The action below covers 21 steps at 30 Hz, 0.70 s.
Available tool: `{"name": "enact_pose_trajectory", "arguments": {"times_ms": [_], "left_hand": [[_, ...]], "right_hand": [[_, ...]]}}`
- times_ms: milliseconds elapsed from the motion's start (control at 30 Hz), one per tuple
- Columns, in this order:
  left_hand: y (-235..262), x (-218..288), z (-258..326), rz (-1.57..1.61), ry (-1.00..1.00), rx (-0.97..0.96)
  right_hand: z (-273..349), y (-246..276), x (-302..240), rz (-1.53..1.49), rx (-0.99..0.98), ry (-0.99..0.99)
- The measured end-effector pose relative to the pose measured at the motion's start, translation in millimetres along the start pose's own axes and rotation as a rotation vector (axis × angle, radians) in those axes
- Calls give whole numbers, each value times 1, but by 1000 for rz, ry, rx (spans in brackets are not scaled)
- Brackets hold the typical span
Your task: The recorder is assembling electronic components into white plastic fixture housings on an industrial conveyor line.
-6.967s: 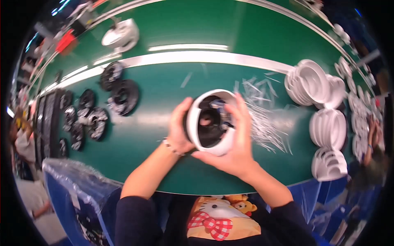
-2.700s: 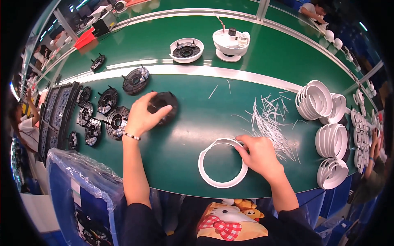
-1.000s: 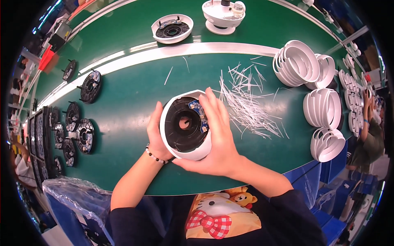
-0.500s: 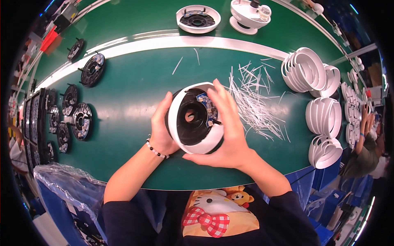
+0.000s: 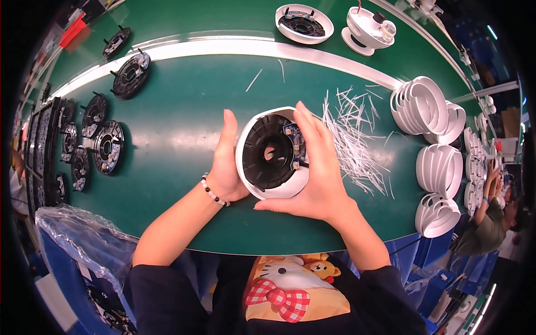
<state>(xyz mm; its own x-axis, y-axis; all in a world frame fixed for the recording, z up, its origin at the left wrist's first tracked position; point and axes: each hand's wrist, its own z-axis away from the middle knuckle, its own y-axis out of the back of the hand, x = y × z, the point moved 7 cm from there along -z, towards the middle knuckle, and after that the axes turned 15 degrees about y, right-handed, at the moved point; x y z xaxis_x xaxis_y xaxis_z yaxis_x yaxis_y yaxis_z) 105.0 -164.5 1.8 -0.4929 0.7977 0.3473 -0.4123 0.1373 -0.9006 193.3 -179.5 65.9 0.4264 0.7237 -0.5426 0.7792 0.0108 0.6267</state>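
Observation:
Between my hands is a round white plastic housing (image 5: 289,188), raised over the middle of the green table and tilted. Inside it sits a black ribbed disc (image 5: 258,164) with a hole at its centre, through which a bit of skin shows. A blue circuit board (image 5: 296,142) lies along the disc's right side. My left hand (image 5: 224,167) cradles the housing from the left, thumb pointing up and fingers hidden behind it. On the other side my right hand (image 5: 324,176) grips the rim, fingers at the upper right and thumb along the bottom edge.
White strips (image 5: 354,145) lie in a loose pile to the right. Beyond them stand stacked white rings (image 5: 438,167). Several black discs with boards (image 5: 108,148) sit at the left by a dark rack (image 5: 42,151). Across the white rail are a filled housing (image 5: 329,32) and a white stand (image 5: 363,49).
The housing has turned more face-on, its disc showing rounder. My left thumb now stands slightly off the rim. The whole view has shifted a little.

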Motion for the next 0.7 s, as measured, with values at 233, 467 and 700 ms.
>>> {"name": "enact_pose_trajectory", "arguments": {"times_ms": [233,467,700], "left_hand": [[5,0,3,-71,-109,-3],[4,8,2,-102,-285,189],[20,53,-43,-60,-207,532]], "right_hand": [[6,-4,4,36,24,-84],[16,-8,6,77,158,-101],[20,87,43,292,431,-11]]}}
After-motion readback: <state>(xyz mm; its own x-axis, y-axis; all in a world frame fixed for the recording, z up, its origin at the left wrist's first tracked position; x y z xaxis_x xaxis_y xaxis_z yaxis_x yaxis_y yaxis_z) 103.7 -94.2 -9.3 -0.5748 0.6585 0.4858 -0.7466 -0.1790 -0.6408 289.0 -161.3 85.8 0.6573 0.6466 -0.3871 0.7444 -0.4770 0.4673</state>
